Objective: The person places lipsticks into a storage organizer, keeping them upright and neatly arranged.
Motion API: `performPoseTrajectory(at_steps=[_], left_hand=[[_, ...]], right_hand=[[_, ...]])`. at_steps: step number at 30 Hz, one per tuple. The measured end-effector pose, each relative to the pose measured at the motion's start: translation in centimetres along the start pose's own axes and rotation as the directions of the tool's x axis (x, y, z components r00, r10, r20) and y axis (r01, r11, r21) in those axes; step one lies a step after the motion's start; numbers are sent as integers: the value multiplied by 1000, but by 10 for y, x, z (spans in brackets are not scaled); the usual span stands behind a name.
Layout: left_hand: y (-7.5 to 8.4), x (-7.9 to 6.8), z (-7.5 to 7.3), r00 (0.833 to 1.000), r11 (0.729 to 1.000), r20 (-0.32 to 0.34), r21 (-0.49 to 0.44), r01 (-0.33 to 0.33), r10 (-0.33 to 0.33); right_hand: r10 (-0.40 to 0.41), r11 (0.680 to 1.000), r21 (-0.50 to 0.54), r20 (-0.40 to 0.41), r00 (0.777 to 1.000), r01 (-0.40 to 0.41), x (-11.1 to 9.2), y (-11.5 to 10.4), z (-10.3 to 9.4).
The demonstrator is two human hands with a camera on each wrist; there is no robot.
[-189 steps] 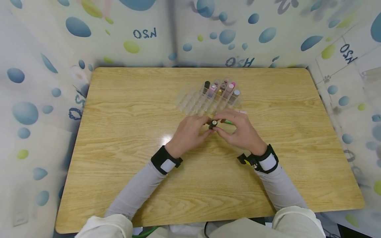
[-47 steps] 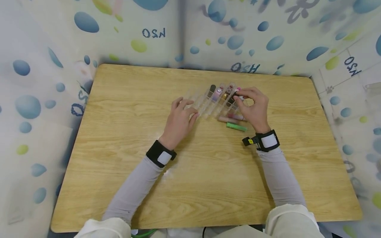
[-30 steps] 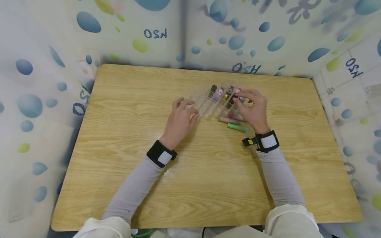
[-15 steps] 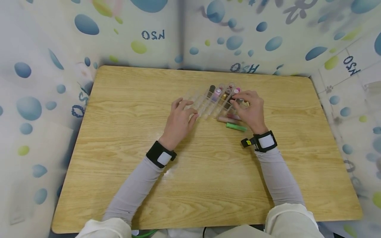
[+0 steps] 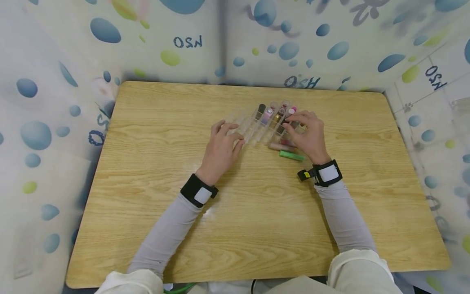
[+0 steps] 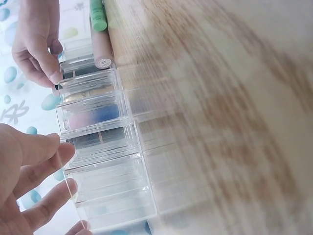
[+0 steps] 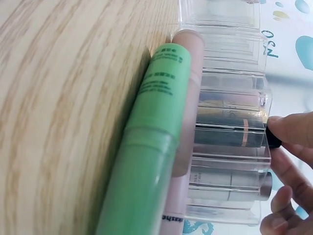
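A clear plastic lipstick organizer (image 5: 249, 132) with slanted rows of compartments sits toward the back of the table. My right hand (image 5: 308, 134) is at its right part, thumb and finger pinching the top of a black lipstick tube (image 7: 274, 138). The tube's lower body stands inside a compartment, seen through the plastic. My left hand (image 5: 220, 153) touches the organizer's left end with loosely spread fingers (image 6: 46, 208) along its upper edge. Several other lipsticks, including a purple-blue one (image 5: 267, 116) and a dark one (image 5: 260, 112), occupy nearby compartments.
In front of the organizer lie a green tube (image 5: 291, 156), a dull pink tube (image 5: 278, 147) and a darker pink tube (image 5: 287, 143), partly hidden by the right hand. The wooden table (image 5: 257, 228) meets patterned curtains (image 5: 205, 61) behind.
Earlier both hands held the black tube in front of the organizer. The left hand then moved to the organizer's left end. The right hand took the tube to a right-hand compartment and lowered it in.
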State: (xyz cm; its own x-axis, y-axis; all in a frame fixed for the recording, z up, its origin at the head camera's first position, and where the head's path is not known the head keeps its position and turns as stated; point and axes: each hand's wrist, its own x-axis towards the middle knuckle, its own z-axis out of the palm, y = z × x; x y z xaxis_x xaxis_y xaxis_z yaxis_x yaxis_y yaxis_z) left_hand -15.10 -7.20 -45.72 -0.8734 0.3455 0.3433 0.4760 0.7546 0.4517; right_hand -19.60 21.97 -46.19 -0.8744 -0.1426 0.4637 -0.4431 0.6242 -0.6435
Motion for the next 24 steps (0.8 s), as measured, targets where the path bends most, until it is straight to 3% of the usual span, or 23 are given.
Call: performPoseTrajectory(at_steps=[10,17,24], left_hand=[[-2,0,-1,1000,1000,8,10,-9,9],[-1,2,-4,1000,999,11,47,-21,21],[5,0,-6,999,999,-31,28,-26,27]], right_hand=[[-8,1000,2,33,999,8,0,-2,-5],[-8,1000,-9,11,1000,8,-3,-4,-10],[-37,999,2,0,999,37,-12,-8,-15]])
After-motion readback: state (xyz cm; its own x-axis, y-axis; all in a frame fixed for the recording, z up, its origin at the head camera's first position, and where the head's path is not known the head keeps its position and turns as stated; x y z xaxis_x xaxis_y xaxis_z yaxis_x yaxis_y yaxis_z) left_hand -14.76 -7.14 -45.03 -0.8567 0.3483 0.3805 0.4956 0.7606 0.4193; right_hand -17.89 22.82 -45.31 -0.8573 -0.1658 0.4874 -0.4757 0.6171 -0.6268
